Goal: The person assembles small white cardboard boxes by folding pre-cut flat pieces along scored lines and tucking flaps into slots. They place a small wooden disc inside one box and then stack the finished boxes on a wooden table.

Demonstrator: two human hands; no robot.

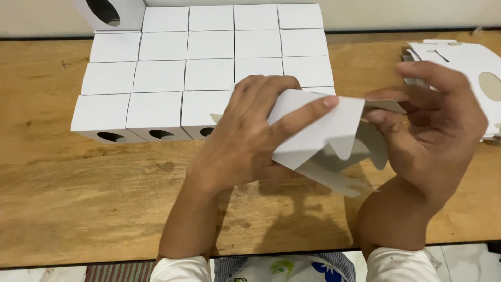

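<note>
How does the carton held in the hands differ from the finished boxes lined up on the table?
The held carton is half-folded with flaps hanging loose; the finished boxes are closed cubes. The held carton is lifted between left hand and right hand; the finished boxes rest in rows. Both are plain white cardboard.

Finished white cardboard boxes (209, 73) stand in a tight grid at the back of the wooden bench (78, 198), sides touching. The front row shows dark oval cut-outs in its faces. One more box (112, 13) sits at the grid's far left corner, oval window showing. An unfolded white box blank (318, 130), grey inside, flaps loose, is held above the bench. A stack of flat white blanks (459, 57) with oval windows lies at the right edge.
</note>
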